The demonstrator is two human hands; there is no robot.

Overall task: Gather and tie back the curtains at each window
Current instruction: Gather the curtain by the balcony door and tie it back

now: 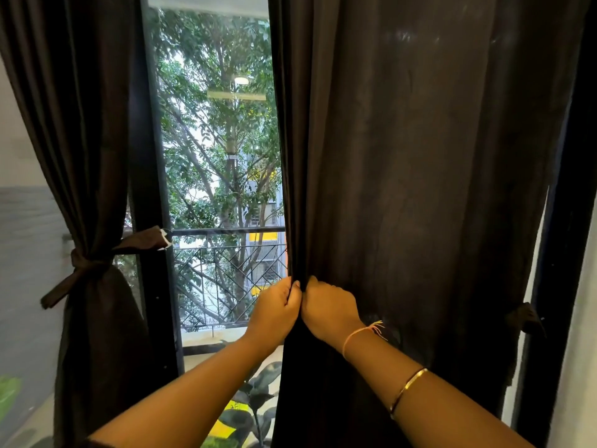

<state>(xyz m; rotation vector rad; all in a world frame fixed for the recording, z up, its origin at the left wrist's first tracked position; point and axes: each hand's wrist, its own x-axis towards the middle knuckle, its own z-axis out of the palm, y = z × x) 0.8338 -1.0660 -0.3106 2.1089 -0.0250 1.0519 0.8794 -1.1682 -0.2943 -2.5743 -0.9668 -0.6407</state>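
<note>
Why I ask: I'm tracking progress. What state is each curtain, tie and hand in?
Left curtain: gathered, tied back.
Left tie: knotted round that curtain.
Right curtain: hanging loose, untied.
Right tie: hanging unused, it seems.
Left hand: gripping right curtain's edge.
Right hand: gripping the same edge.

Matt dark cloth curtain [420, 156], glossy window glass [219, 124], black metal railing [226, 253], shiny metal bangle [407, 388], thin thread bracelet [361, 333].

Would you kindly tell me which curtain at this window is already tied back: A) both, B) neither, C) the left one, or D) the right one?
C: a knotted tie cinches the left curtain, while the right curtain hangs spread out with no tie round it.
</note>
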